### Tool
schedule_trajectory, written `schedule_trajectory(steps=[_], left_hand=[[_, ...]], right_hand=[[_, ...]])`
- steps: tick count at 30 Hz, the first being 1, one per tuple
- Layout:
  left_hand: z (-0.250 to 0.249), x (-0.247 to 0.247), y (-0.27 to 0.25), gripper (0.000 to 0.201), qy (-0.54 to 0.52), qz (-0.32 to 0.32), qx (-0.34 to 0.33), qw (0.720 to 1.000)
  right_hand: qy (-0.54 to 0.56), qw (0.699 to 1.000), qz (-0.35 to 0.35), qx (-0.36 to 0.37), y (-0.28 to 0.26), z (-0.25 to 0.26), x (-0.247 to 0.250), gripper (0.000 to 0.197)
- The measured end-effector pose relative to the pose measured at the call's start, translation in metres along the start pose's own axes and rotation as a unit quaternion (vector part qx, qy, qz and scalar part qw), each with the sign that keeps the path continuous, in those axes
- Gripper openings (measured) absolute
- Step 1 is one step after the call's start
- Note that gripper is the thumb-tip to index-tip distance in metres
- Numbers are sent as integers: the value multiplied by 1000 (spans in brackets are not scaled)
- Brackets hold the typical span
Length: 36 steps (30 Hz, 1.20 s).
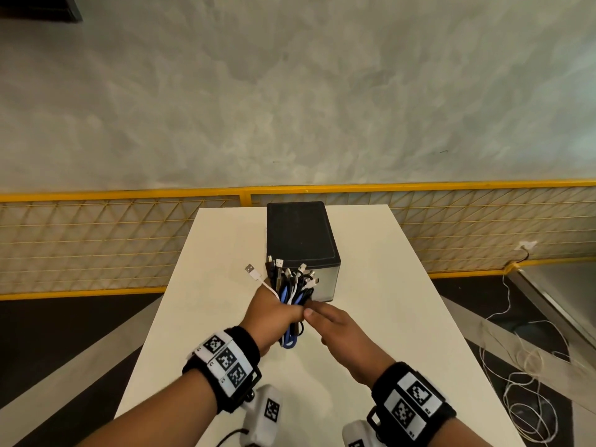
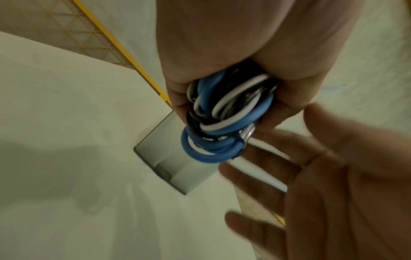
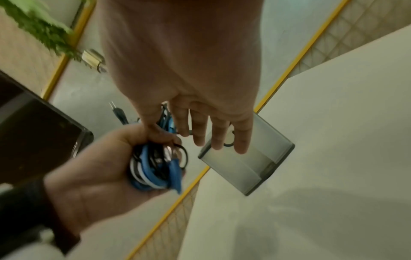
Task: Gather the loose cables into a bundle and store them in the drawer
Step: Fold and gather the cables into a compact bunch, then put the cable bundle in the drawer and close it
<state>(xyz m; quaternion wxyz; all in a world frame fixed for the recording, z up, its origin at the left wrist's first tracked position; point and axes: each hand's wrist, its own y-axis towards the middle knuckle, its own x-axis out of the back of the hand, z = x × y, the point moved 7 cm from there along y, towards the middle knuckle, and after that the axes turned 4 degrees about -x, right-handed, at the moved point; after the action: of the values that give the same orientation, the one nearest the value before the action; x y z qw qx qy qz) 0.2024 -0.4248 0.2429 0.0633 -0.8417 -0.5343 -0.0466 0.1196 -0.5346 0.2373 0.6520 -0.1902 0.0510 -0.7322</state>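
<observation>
My left hand grips a bundle of blue, white and black cables above the white table. The cable plugs stick up in front of the drawer box, a dark box with a grey front. The looped ends hang out below my fist. My right hand is beside the bundle with straight, spread fingers, holding nothing. In the right wrist view its fingertips lie over the drawer's grey front, and the bundle sits in my left hand. The drawer looks closed.
A yellow mesh fence runs behind the table. White cords lie on the dark floor at the right. The table surface around the box is bare.
</observation>
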Motion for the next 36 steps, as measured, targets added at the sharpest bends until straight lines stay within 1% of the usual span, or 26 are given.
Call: schedule_trajectory(steps=[1, 3, 5, 6, 9, 11, 13, 16, 18, 22, 26, 28, 30, 33, 36], left_hand=[[-4, 4, 10, 32, 19, -5, -5, 1000], [-11, 11, 36, 29, 77, -15, -16, 997], [-18, 17, 66, 28, 159, -12, -25, 987], [-22, 19, 81, 32, 205, -7, -27, 978], [-33, 17, 120, 45, 334, 9, -15, 942], [-38, 10, 138, 44, 406, 34, -6, 913], [-37, -1, 153, 44, 448, 68, -1, 891], [-31, -10, 165, 40, 496, 105, 6, 862], [-26, -14, 169, 36, 503, 129, 22, 854], [-18, -21, 172, 38, 498, 170, 56, 848], [-13, -21, 177, 33, 486, 181, 72, 852], [-12, -19, 178, 31, 487, 185, 72, 851], [-11, -19, 180, 32, 485, 187, 74, 851], [-11, -19, 183, 27, 484, 194, 71, 850], [-11, -20, 184, 31, 472, 201, 74, 855]], right_hand=[[-36, 999, -4, -7, 8, -4, 2, 32], [-150, 988, -4, -27, 27, -16, 6, 42], [-269, 962, 11, -40, 48, -27, 7, 54], [-309, 950, 20, -46, 58, -30, 6, 61], [-372, 925, 37, -70, 90, -42, 7, 81], [-391, 916, 45, -73, 107, -46, 8, 87], [-395, 915, 49, -71, 122, -49, 9, 90], [-400, 913, 44, -72, 134, -52, 11, 91], [-412, 908, 43, -67, 139, -54, 12, 90], [-439, 896, 37, -63, 145, -54, 12, 87], [-443, 895, -7, -48, 150, -47, 12, 77], [-446, 894, -16, -40, 148, -44, 10, 72], [-460, 887, -25, -29, 141, -41, 10, 65], [-488, 872, -21, -18, 129, -36, 11, 57], [-502, 865, -8, -20, 118, -23, 7, 52]])
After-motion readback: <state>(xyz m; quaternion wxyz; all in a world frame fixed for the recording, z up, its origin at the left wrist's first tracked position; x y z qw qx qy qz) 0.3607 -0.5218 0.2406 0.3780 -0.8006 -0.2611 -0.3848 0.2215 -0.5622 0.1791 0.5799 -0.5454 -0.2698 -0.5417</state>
